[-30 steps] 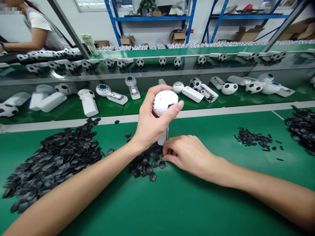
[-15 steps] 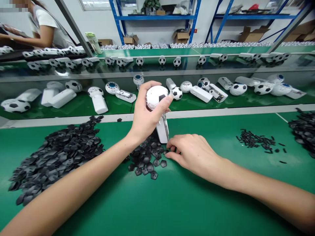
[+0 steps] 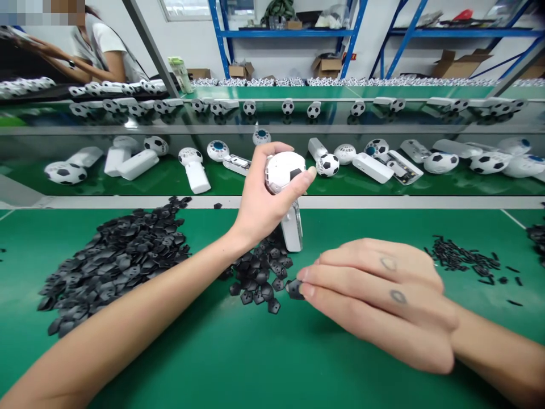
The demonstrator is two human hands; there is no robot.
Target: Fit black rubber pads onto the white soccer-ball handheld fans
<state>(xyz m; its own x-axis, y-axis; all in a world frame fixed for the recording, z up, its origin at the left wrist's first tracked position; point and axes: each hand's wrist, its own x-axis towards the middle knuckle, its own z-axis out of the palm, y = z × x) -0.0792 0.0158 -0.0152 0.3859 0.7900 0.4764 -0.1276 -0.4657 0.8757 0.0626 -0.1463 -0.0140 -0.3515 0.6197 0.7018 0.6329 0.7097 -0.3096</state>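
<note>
My left hand [image 3: 264,201] is wrapped round the round white head of a football-shaped handheld fan [image 3: 286,170], held upright above the green bench [image 3: 272,352]; its white handle hangs down towards a small heap of black hexagonal patches [image 3: 260,272]. My right hand [image 3: 378,295] hovers lower and to the right, fingers stretched leftward and pinched on one black patch [image 3: 293,288] at their tips.
A large pile of black patches [image 3: 114,258] lies at the left, thin black strips [image 3: 462,258] at the right. Beyond the bench edge a conveyor [image 3: 238,182] carries several white and football-patterned fans. A person [image 3: 97,51] works at the far left; blue shelving stands behind.
My right hand has lifted away from the small heap towards me with one black patch in its fingertips. The fan in my left hand has stayed upright, shifting slightly right.
</note>
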